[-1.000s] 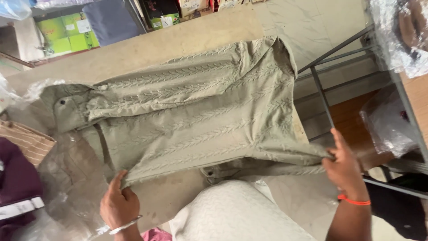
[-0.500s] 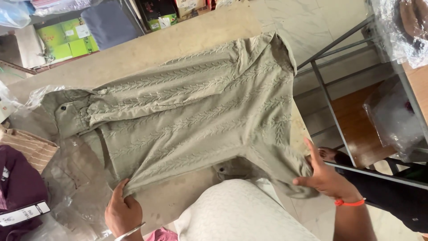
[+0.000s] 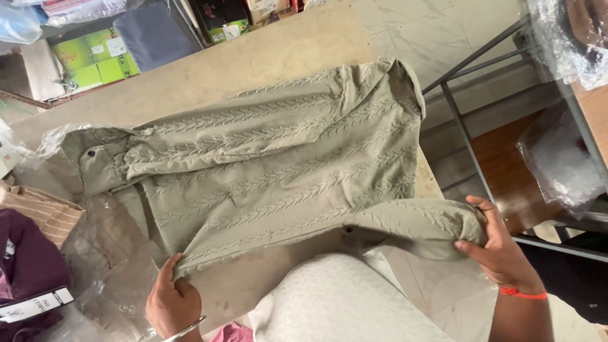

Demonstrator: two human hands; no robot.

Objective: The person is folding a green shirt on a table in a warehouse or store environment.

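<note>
An olive-green shirt (image 3: pixel 272 164) with leaf-like embroidered stripes lies spread across a beige table (image 3: pixel 253 60), its collar toward the left. My left hand (image 3: pixel 171 297) pinches the shirt's near edge at the lower left. My right hand (image 3: pixel 500 244) grips a folded sleeve or side of the shirt at the right, past the table's end, holding it lifted slightly. A dark button shows on the cuff near the front edge.
Clear plastic wrap (image 3: pixel 95 253) lies under the collar end. A striped tan garment (image 3: pixel 38 212) and a maroon one (image 3: pixel 28 266) sit at the left. A metal rack (image 3: pixel 468 126) with plastic-wrapped goods (image 3: pixel 560 164) stands at the right. Green boxes (image 3: pixel 95 57) lie beyond the table.
My right hand has pulled the shirt's side up and folded it inward over the table's near right corner. My left hand has kept its hold at the lower left.
</note>
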